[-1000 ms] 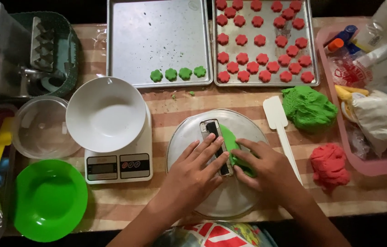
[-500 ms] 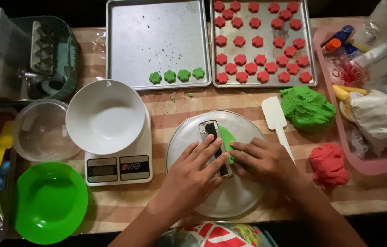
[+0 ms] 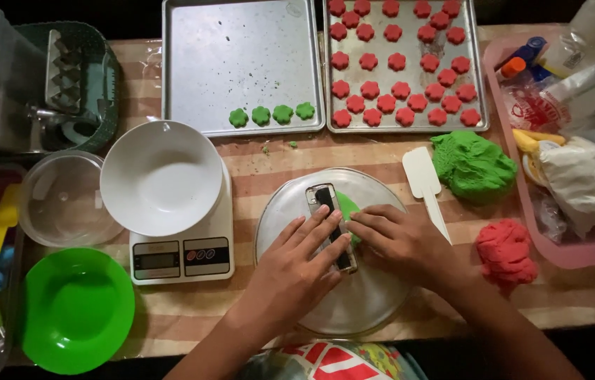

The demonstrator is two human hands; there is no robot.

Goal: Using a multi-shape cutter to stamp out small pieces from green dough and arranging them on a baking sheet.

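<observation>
While the press [image 3: 332, 225], a narrow metal strip with a dark centre, is lying on the glass lid [image 3: 382, 309], both hands are bearing on it. Left hand [image 3: 297, 271] is lying flat, fingers together, fingertips covering the strip's middle. Right hand [image 3: 399, 239] is resting just beside it, fingers together, pushing a green dough piece [image 3: 345, 205] against the strip's right edge; most of that piece is hidden.

White spatula [image 3: 424, 183] is lying near the lid's right rim. Green dough lump [image 3: 473, 165] and red dough lump [image 3: 505, 252] are sitting further right. Scale [image 3: 181, 257] is carrying a white bowl [image 3: 160, 177] at left. Behind, one tray [image 3: 241, 56] is holding four green cookies [image 3: 272, 115]; the other is holding red cookies [image 3: 399, 60].
</observation>
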